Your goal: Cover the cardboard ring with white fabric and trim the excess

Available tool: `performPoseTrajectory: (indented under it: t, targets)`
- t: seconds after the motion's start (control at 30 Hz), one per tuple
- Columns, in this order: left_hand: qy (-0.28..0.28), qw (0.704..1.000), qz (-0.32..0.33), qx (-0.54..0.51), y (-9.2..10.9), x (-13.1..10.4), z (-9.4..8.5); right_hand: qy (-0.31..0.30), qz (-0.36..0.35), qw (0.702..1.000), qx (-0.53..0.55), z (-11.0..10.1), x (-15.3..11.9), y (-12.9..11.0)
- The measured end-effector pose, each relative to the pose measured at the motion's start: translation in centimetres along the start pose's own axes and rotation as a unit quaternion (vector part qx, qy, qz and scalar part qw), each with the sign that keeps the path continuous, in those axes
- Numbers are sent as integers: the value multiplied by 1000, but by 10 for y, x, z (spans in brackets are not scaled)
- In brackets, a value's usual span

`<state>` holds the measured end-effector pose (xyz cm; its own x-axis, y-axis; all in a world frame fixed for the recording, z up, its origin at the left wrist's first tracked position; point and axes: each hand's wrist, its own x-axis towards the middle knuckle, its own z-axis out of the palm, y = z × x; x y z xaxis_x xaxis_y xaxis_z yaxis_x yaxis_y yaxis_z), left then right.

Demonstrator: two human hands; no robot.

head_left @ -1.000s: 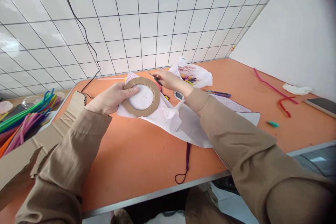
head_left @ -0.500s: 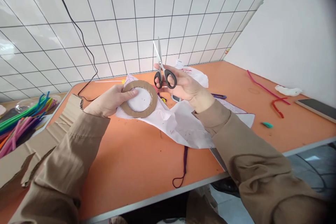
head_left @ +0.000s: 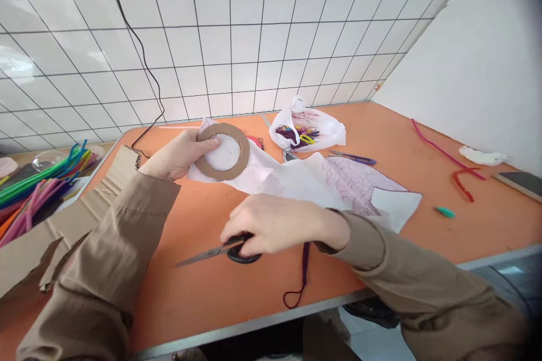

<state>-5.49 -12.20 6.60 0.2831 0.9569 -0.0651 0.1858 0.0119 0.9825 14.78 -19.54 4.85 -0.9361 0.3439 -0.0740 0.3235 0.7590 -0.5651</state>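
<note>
My left hand (head_left: 180, 153) grips a brown cardboard ring (head_left: 242, 153), thumb on its front, with white paper (head_left: 296, 181) behind it. The paper stretches right across the table and bears a purple feather-like drawing (head_left: 355, 180) near its far end. Lower and nearer the front edge, my right hand (head_left: 262, 225) is closed on black-handled scissors (head_left: 203, 256). Their blades point left over the orange surface and look closed. A dark purple cord (head_left: 305, 265) with a looped end lies just right of that hand.
On the orange table (head_left: 203, 304) are a white bag (head_left: 330, 130) of coloured threads, another pair of scissors (head_left: 353, 158), red and pink pipe cleaners and a phone. Corrugated cardboard (head_left: 97, 192) and a bundle of pipe cleaners (head_left: 38, 197) lie left.
My right hand has come down toward the table's front, turning the scissors from upright to pointing left, and their blades have closed. My left hand still holds the ring. The view has shifted slightly.
</note>
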Motion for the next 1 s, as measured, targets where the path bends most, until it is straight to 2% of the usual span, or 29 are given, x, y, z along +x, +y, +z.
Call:
performPoseTrajectory:
  t: [0.13, 0.23, 0.47, 0.6, 0.67, 0.7, 0.73, 0.8, 0.83, 0.87, 0.9, 0.93, 1.0]
  targets:
    - [4, 1000, 0, -13, 2, -2, 3, 43, 39, 979, -197, 40, 23, 19]
    - [7, 1000, -13, -22, 3, -2, 4, 71, 28, 966, -249, 54, 27, 27]
    - [-23, 999, -8, -30, 0, -1, 5, 52, 42, 959, -276, 55, 25, 24]
    - [-27, 999, -10, -25, -1, -1, 6, 66, 3, 971, -229, 47, 21, 21]
    - [-28, 999, -12, -18, 0, -2, 6, 148, -32, 972, -182, 38, 17, 19]
    - [-34, 999, -11, -13, 0, -3, 7, 222, -46, 961, -159, 32, 15, 19]
    - [-43, 999, -8, -7, 1, -4, 8, 311, -50, 939, -136, 25, 12, 20]
    - [-64, 998, 4, 9, 4, -8, 11, 482, -44, 870, -100, 9, 7, 25]
    - [-72, 997, 11, 20, 6, -10, 13, 534, -31, 841, -81, 1, 5, 29]
    - [-78, 996, 16, 33, 8, -11, 15, 567, -24, 821, -64, -7, 2, 34]
    - [-82, 995, 21, 49, 10, -13, 17, 581, -15, 813, -46, -15, 0, 40]
    - [-88, 994, 25, 64, 11, -15, 18, 574, -5, 819, -27, -21, -2, 45]
    - [-106, 989, 36, 95, 12, -16, 20, 521, 8, 854, 20, -31, -6, 55]
